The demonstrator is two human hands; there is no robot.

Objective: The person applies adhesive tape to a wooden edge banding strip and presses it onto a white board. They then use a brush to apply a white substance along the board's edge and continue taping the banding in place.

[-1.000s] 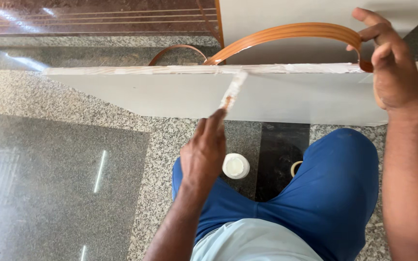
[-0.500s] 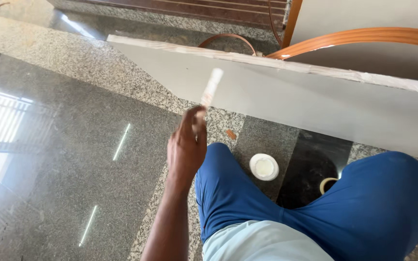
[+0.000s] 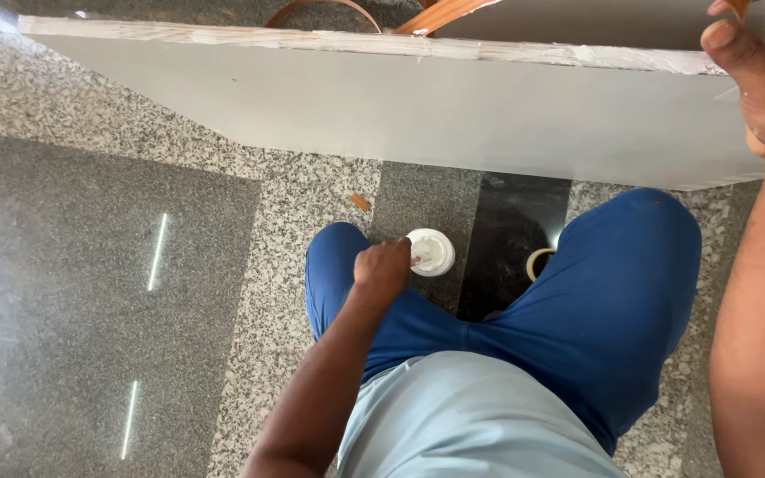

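A large white board (image 3: 418, 115) stands on edge in front of my knees, its raw top edge smeared with white paste. My left hand (image 3: 382, 268) is low by my left knee, closed on a thin white stick whose tip sits in a small round white container (image 3: 436, 250) on the floor. At the board's upper right corner, my right hand (image 3: 754, 75) grips the end of an orange edging strip (image 3: 440, 13). That strip curves away behind the board.
My blue trousers (image 3: 595, 301) fill the lower middle. A small roll of tape (image 3: 537, 263) lies on the dark floor tile beside my right leg. An orange scrap (image 3: 360, 202) lies on the speckled granite floor (image 3: 90, 310), and another loop of strip (image 3: 325, 7) shows beyond the board.
My left hand has dropped from the board's top edge to the floor, bringing the stick's tip into the white container. The view has tilted downward; my right hand is back in view.
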